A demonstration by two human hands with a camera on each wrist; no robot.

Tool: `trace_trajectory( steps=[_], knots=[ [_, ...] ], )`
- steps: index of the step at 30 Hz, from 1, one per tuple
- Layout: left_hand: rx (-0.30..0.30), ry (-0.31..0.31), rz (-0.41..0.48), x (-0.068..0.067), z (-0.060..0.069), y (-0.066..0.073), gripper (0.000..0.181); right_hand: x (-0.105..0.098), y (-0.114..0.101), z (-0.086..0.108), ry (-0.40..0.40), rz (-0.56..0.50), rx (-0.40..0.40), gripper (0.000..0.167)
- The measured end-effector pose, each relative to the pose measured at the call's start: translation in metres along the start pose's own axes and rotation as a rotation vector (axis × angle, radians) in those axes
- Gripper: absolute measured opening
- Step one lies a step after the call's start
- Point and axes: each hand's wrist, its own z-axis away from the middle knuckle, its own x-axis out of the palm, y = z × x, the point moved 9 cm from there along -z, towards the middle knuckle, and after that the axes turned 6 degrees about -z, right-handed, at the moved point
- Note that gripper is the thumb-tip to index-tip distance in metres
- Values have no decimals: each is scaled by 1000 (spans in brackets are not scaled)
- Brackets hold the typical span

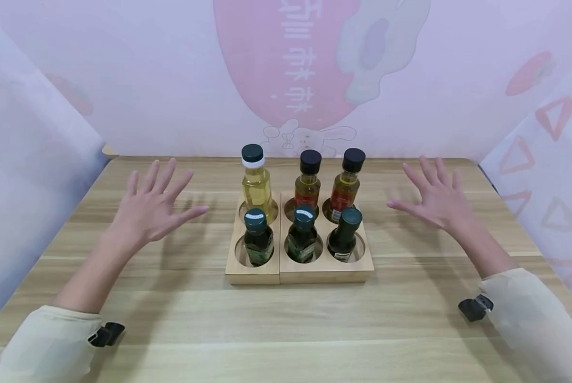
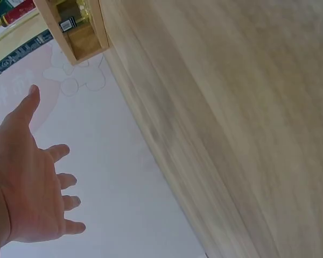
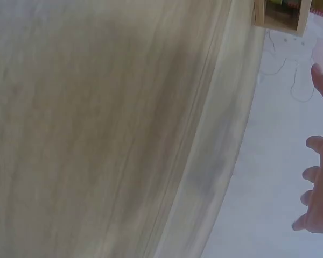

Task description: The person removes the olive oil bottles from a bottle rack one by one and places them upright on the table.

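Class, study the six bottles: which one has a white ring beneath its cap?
The back-left bottle, with pale yellow contents. Its white ring sits just below a dark green cap; no other bottle shows one.

The head view looks down, sharing the tabletop (image 1: 286, 330) with wrist views.

A pale, wood-grained table (image 1: 286, 330) is carrying a four-hole wooden bottle rack (image 1: 324, 276) directly on its top, its darker grain streaks running sideways in front of, behind and to both sides of that rack. Just to the rack's left, touching it along one side, a narrower two-hole rack (image 1: 253, 278) is also resting on the table, its front face nearly lining up.
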Motion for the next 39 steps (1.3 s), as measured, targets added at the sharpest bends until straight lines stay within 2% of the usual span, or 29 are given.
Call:
trace_trajectory(
  steps=[3,9,12,15,19,24,27,32,35,39],
  knots=[
    [30,-30,36,3,-1,7,94,2,-6,2,-18,-27,-18,101],
    [89,-127,207,6,2,21,90,2,-20,7,-53,-84,-59,101],
    [110,-137,298,3,4,26,86,-1,-26,8,-50,-98,-70,100],
    [153,-128,428,-1,7,34,79,-4,-31,10,-37,-108,-69,98],
    [207,-145,582,-4,10,43,70,-11,-36,13,1,-128,-53,93],
    [239,-160,725,-5,12,50,64,-21,-45,17,54,-209,-54,80],
    [238,-168,796,-4,12,52,59,-26,-50,19,81,-264,-56,72],
    [227,-210,923,5,10,59,49,-34,-50,22,137,-337,-54,60],
    [240,-242,989,13,7,64,43,-37,-50,24,168,-356,-73,54],
    [261,-247,1030,19,6,71,36,-41,-51,27,198,-363,-101,48]
  ],
)
